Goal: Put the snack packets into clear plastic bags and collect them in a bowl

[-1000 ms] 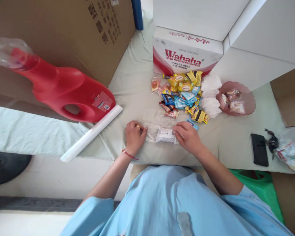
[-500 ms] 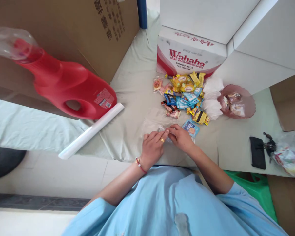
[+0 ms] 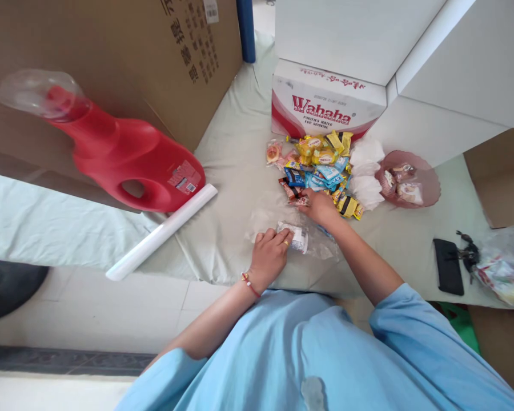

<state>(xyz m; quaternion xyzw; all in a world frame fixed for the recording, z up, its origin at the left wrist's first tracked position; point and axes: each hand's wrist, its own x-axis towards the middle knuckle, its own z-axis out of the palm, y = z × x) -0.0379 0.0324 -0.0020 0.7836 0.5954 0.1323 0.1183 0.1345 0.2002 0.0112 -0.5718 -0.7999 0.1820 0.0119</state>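
Note:
My left hand (image 3: pixel 269 255) rests on a clear plastic bag (image 3: pixel 263 220) lying on the pale cloth, fingers curled and pressing it beside a white packet (image 3: pixel 297 237) inside. My right hand (image 3: pixel 320 206) reaches forward to the near edge of a pile of small wrapped snacks (image 3: pixel 317 165). Its fingers close on a reddish-brown wrapped snack (image 3: pixel 297 200) at the pile's edge.
A red detergent jug (image 3: pixel 128 160) and a white roll (image 3: pixel 160 231) lie at left by a big cardboard box (image 3: pixel 111 51). A Wahaha carton (image 3: pixel 325 105), white wrappers (image 3: pixel 366 171) and a pink bowl (image 3: pixel 428 180) are behind. Black phone (image 3: pixel 448 265), keys and a plastic bag (image 3: pixel 503 265) lie at right.
My right hand has left the bag and moved forward to the snack pile. My left hand has shifted right along the bag, staying on it beside the white packet.

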